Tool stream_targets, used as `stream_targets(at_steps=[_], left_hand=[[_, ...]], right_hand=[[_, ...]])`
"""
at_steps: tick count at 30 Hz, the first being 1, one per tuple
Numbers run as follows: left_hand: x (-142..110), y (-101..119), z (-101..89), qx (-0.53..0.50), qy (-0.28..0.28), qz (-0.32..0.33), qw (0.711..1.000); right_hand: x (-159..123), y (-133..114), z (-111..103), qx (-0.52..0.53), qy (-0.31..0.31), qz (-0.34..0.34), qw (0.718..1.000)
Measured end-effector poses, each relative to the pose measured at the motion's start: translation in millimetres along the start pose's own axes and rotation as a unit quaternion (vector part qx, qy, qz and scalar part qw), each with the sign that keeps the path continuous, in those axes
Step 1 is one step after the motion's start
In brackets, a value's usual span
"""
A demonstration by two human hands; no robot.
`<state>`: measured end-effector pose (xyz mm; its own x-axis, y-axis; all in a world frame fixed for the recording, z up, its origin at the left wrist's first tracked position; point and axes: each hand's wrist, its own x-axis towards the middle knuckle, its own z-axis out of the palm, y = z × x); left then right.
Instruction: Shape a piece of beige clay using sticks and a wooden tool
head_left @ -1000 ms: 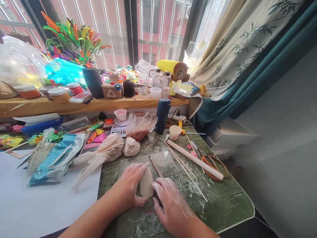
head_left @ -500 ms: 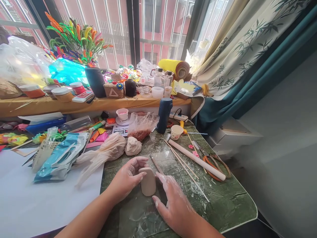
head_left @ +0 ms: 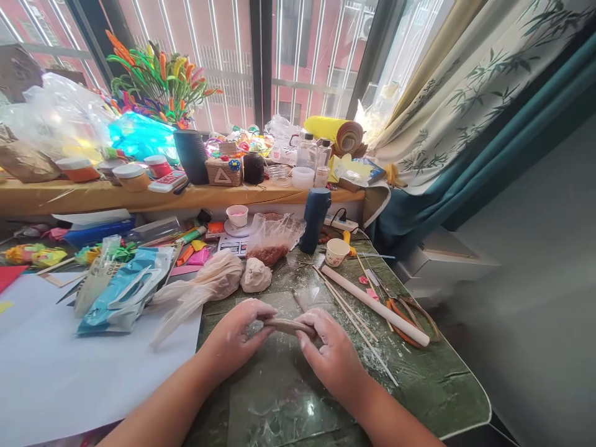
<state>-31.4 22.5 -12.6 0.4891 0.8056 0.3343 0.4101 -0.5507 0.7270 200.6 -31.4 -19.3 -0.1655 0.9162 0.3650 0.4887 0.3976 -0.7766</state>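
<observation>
A flat piece of grey-brown clay (head_left: 287, 325) is held edge-on between my two hands, above a clear sheet (head_left: 265, 397) on the green table. My left hand (head_left: 239, 335) pinches its left end between thumb and fingers. At the right end, the thumb and fingers of my right hand (head_left: 328, 347) are closed on it. White powder or dried clay coats the fingers of both hands. Just beyond, a thin tool (head_left: 299, 300) lies partly hidden behind my right hand. A lump of pale clay (head_left: 256, 275) sits beside a plastic bag (head_left: 218, 276) farther back.
To the right lie a rolling pin (head_left: 375, 305), thin wooden sticks (head_left: 349, 304) and orange-handled scissors (head_left: 404, 323). A paper cup (head_left: 337, 251) and a dark blue cylinder (head_left: 315, 220) stand behind. White paper (head_left: 41, 372) and a blue packet (head_left: 123, 298) occupy the left.
The clay piece has turned from showing its broad rounded face to lying edge-on. My right hand has closed on its right end. The view has shifted slightly.
</observation>
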Motion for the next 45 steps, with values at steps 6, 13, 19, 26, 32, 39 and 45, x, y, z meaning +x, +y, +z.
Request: stream_targets(at_steps=[6,13,19,26,32,39,45], left_hand=[[4.6,-6.3,-1.3,0.044,-0.090,-0.047,0.994],[6.2,-6.5,-2.8,0.056,-0.107,-0.029,0.992],[7.4,-7.9,-2.3,0.080,-0.118,-0.018,0.990],[6.0,-8.2,-1.8,0.101,-0.149,-0.032,0.983],[7.0,-5.2,-0.6,0.106,-0.144,-0.022,0.984],[4.9,-5.1,-5.0,0.136,-0.115,0.026,0.984],[5.0,-4.5,-4.8,0.108,-0.128,0.013,0.986]], right_hand=[[-1.2,21.7,7.4,-0.125,-0.032,-0.024,0.991],[-0.8,27.8,2.3,-0.149,-0.045,-0.027,0.987],[1.3,25.0,0.9,-0.161,-0.062,-0.016,0.985],[2.4,23.3,-3.2,-0.128,-0.053,-0.003,0.990],[4.4,24.7,-4.0,-0.143,-0.050,0.000,0.989],[3.7,23.3,-5.8,-0.131,-0.055,-0.034,0.989],[2.6,23.2,-6.2,-0.141,-0.068,-0.040,0.987]])
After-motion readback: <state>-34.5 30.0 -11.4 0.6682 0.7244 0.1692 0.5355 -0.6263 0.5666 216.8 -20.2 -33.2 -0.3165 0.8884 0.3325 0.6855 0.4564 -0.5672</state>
